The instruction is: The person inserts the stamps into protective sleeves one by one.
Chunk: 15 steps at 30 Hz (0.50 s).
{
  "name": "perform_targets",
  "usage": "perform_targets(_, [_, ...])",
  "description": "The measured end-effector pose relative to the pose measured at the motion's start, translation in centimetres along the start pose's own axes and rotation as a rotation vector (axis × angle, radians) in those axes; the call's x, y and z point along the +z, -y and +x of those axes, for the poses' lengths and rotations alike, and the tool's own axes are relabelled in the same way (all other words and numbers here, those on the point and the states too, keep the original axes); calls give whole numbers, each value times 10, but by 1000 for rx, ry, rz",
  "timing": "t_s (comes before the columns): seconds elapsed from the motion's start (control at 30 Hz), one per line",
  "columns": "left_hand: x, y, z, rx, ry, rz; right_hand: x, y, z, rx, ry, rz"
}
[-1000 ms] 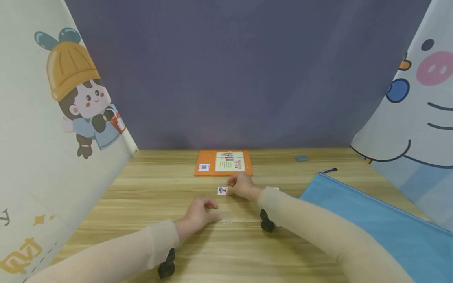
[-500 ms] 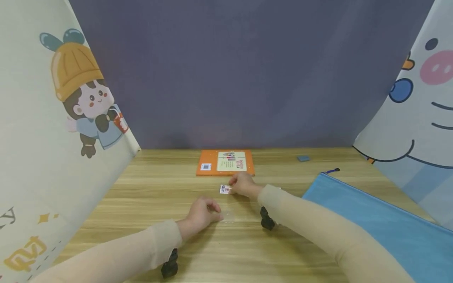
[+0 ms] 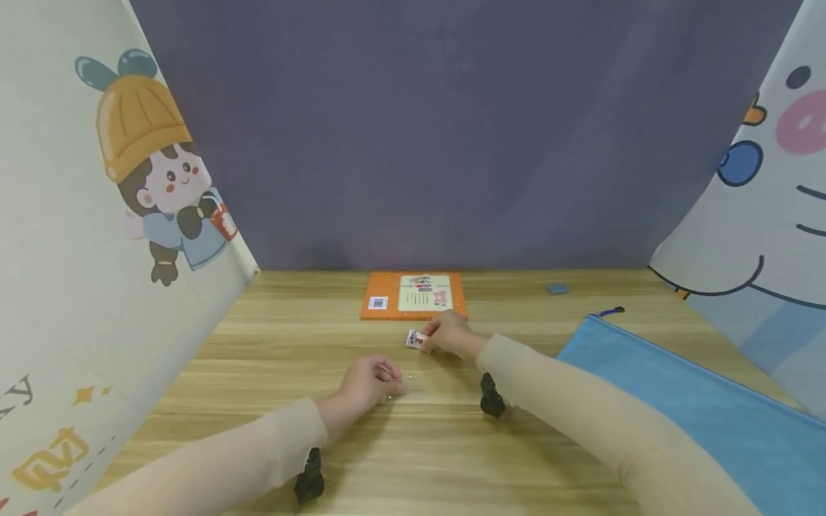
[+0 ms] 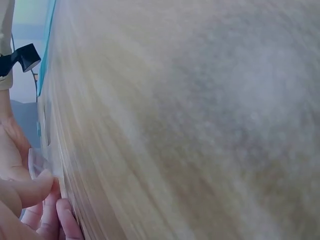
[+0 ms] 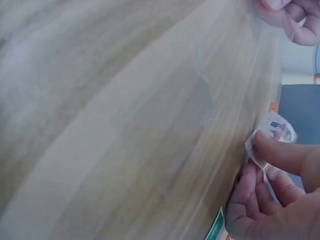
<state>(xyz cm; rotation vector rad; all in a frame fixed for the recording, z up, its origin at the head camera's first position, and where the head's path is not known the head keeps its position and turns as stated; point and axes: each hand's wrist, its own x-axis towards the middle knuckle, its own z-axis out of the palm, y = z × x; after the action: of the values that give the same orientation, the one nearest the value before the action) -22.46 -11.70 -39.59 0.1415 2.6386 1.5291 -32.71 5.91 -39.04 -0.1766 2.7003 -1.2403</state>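
Note:
In the head view my right hand (image 3: 452,335) pinches a small white stamp (image 3: 414,339) with a coloured picture, between thumb and fingers, just in front of the orange book. The right wrist view shows the toothed edge of the stamp (image 5: 277,127) tilted up, the thumb across its face. Nearer to me and to the left, my left hand (image 3: 371,381) pinches the edge of a small clear plastic sleeve (image 3: 411,389), which is hard to see against the wood. Beyond the left thumb, the left wrist view shows the see-through sleeve (image 4: 37,162) standing up.
An orange book (image 3: 383,290) with a barcode lies at the back of the wooden table (image 3: 277,358). A small grey-blue block (image 3: 557,289) sits at the back right. The blue zip pouch (image 3: 658,401) covers the right side. A green-edged item (image 5: 216,229) lies below the right hand.
My right hand has moved slightly, and the stamp is now tilted instead of flat. The left fingers have closed on the sleeve's edge and raised it a little.

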Motion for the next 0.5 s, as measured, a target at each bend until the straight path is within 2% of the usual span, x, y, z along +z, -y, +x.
perform_targets(0.17, [-3,-5,2,-37,6,-52,-7,2,0,24,58,30])
perform_targets(0.37, [-5,-8,10,-48,-28,-128,-18,7,0,97,130,232])
perform_targets(0.5, [-8,-12,16,-77,-56,-154,-26,9,-1,122,152,306])
